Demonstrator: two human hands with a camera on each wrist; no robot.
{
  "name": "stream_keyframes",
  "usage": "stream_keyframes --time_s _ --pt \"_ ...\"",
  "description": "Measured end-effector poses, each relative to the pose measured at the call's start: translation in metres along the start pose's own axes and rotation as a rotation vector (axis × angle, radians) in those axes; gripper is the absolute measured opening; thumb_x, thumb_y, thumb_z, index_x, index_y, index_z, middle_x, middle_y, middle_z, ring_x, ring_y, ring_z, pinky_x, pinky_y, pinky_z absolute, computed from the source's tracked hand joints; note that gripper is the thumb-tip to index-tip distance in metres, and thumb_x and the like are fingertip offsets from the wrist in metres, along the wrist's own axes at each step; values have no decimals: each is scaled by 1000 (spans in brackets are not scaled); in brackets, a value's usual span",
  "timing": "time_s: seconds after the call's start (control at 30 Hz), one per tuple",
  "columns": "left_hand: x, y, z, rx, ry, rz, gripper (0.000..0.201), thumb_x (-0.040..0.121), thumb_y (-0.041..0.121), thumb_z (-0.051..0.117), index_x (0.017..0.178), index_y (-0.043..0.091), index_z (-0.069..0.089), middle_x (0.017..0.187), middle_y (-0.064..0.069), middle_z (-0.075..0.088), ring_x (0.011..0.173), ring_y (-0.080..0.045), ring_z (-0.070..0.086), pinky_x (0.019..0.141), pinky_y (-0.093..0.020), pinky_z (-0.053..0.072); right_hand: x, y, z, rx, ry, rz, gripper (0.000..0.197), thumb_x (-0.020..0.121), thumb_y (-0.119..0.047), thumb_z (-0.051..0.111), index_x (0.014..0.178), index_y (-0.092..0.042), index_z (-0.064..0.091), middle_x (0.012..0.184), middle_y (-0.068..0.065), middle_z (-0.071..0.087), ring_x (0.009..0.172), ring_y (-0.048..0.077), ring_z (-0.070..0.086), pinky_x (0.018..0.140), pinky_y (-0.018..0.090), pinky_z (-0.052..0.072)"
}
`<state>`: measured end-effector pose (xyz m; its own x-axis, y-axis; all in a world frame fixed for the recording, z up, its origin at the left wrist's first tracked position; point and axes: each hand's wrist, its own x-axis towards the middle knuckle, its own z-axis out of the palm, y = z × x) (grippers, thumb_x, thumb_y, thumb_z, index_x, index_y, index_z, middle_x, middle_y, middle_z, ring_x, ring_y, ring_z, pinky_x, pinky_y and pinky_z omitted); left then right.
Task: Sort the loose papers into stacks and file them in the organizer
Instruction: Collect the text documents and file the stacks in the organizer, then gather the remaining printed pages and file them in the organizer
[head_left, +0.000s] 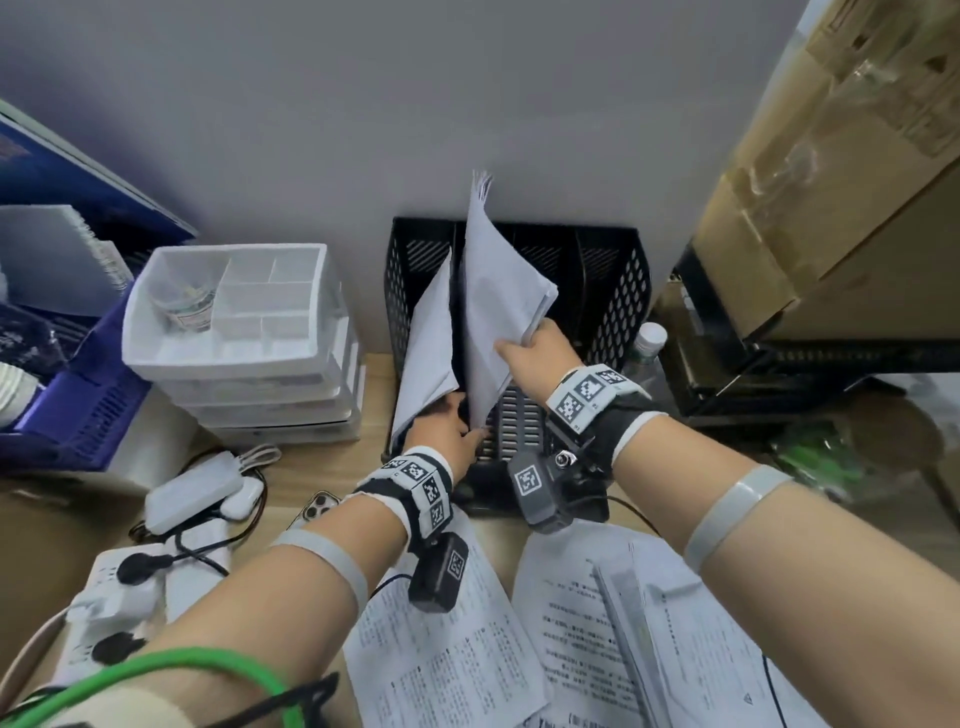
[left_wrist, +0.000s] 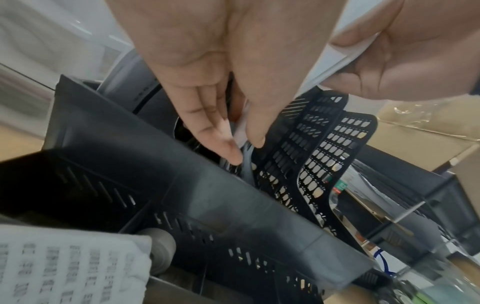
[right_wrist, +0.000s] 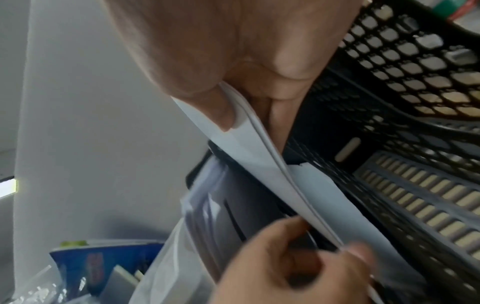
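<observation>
The organizer (head_left: 613, 291), a black perforated file rack, stands against the wall and serves as the reference point. Its leftmost slot already holds a filed stack (head_left: 428, 338), leaning left. A second stack (head_left: 498, 291) stands tilted in the next slot to the right, its top corner well above the organizer's rim; judged partly inserted, not yet seated. The slots to the right of it show no paper.

In front of the organizer, loose papers (head_left: 447, 649) lie spread on the desk, unsorted as far as can be seen. Judgement: filing is under way, with roughly two stacks placed or nearly placed and a good share of sheets left.

The right hand (head_left: 535, 348) pinches the second stack's right edge, thumb on the face, fingers behind. The left hand (head_left: 447, 423) is at the organizer's front lip, fingertips (left_wrist: 228, 150) pinching that stack's lower corner.
</observation>
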<state>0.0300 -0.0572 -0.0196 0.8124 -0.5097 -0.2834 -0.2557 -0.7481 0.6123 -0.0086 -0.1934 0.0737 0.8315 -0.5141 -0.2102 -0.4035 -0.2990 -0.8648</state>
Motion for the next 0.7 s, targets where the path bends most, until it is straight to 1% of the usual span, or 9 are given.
stream_keyframes --time_s 0.07,0.13,0.23,0.37,0.43,0.5,0.57,0.63,0.7 --pt "1 -4 5 -76 -21 -21 53 93 27 65 142 17 47 87 -1 76 86 -21 73 92 -39 56 -3 17 11 -50 -54 11 13 92 -14 52 98 -10 63 92 10 67 87 27 63 82 35 50" --pt "-1 -7 7 -121 -32 -24 46 92 22 65 137 17 52 85 -1 76 85 -21 72 91 -36 56 -8 29 21 -125 -115 19 29 96 -20 49 120 -10 61 110 12 68 102 29 62 89 33 48" --pt "-8 -18 3 -199 -11 -22 35 91 18 64 125 15 61 85 0 71 91 -24 70 94 -37 54 -19 36 29 -155 -188 57 37 97 -30 47 129 -15 53 106 14 70 95 33 68 84 45 56" --pt "-29 -52 -8 -225 31 16 5 90 15 66 94 19 67 74 6 63 74 -19 62 82 -35 56 -41 45 36 -114 -234 62 22 91 -27 57 112 -20 56 97 6 71 81 24 70 72 41 60" --pt "-43 -77 -12 -182 -9 5 14 91 14 65 81 24 65 73 6 66 74 -20 66 79 -35 57 -56 59 41 -73 -272 171 10 91 -17 56 97 -14 62 87 9 71 69 23 66 59 32 53" --pt "-60 -105 -14 -102 -70 -62 20 90 16 63 75 28 62 79 1 70 80 -22 70 80 -38 59 -75 83 49 -118 -326 277 14 91 -13 54 85 -12 67 84 9 72 66 22 65 53 27 51" --pt "-77 -130 -15 26 -143 -151 17 90 18 60 76 27 58 86 -2 69 86 -26 68 78 -35 56 -96 111 58 -305 -403 332 14 89 -21 58 92 -15 70 94 8 73 80 22 69 66 32 58" --pt "-93 -148 -17 182 -242 -272 2 91 21 60 93 20 59 98 -8 68 94 -28 65 79 -32 51 -119 139 73 -519 -436 410 31 85 -28 61 114 -18 63 115 7 66 102 25 65 83 33 54" --pt "-105 -165 -11 320 -319 -350 39 93 25 60 127 6 54 119 -15 66 108 -31 64 86 -34 51 -142 166 89 -641 -426 483 53 84 -33 63 131 -16 48 130 10 56 116 28 57 94 33 48"
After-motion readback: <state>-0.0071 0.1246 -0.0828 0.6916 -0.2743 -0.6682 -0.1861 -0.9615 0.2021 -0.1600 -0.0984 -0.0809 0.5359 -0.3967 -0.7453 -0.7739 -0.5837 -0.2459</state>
